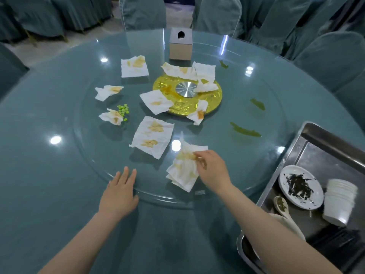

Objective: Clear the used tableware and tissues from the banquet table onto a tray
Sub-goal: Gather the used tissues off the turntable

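Observation:
Several stained white tissues lie scattered on the glass turntable (256, 171). My right hand (212, 169) pinches the nearest crumpled tissue (184, 169) at its stained upper part. With straight fingers, my left hand (119, 191) rests flat on the turntable's near rim. A larger flat tissue (152, 138) lies just beyond. At the right edge stands a metal tray (324, 153) holding a dirty white plate (300, 186), a ceramic spoon (281, 205) and a stack of white cups (338, 201).
A gold hub (177, 94) sits at the turntable's centre, partly under tissues. Behind it stands a tissue box (180, 44). Green peas (123, 111) and green smears (245, 130) mark the glass. Covered chairs (217, 14) ring the table.

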`<state>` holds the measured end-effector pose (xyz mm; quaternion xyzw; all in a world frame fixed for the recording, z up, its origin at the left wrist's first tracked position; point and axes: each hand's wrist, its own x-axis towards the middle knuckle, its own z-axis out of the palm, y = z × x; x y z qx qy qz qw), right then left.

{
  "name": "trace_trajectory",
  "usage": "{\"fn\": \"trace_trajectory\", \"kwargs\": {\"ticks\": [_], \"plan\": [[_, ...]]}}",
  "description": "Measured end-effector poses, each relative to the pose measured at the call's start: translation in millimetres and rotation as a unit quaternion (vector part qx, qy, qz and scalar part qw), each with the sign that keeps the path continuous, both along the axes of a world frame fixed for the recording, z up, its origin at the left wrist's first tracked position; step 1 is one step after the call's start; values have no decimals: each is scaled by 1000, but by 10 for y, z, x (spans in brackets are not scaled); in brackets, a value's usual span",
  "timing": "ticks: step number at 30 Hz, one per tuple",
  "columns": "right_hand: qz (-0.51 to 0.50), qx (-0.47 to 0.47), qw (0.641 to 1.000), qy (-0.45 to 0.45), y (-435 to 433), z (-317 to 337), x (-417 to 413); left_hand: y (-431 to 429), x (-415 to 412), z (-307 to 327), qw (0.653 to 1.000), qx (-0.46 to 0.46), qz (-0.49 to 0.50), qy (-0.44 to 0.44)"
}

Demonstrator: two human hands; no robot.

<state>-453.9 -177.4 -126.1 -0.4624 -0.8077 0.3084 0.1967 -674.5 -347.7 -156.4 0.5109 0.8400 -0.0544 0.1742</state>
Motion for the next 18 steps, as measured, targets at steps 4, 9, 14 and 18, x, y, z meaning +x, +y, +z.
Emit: {"fn": "trace_trajectory", "kwargs": {"ticks": [4,9,14,18], "plan": [[93,-38,975,-198,-71,-207,-236,14,-136,173,997,-10,-77,3],[140,0,948,-286,8,-448,-135,69,-170,294,992,13,-125,-32],[60,38,977,-201,91,-413,44,145,-146,317,988,55,-111,-92],[-33,-25,999,-33,143,-181,-207,186,-102,301,965,116,-22,-233]]}}
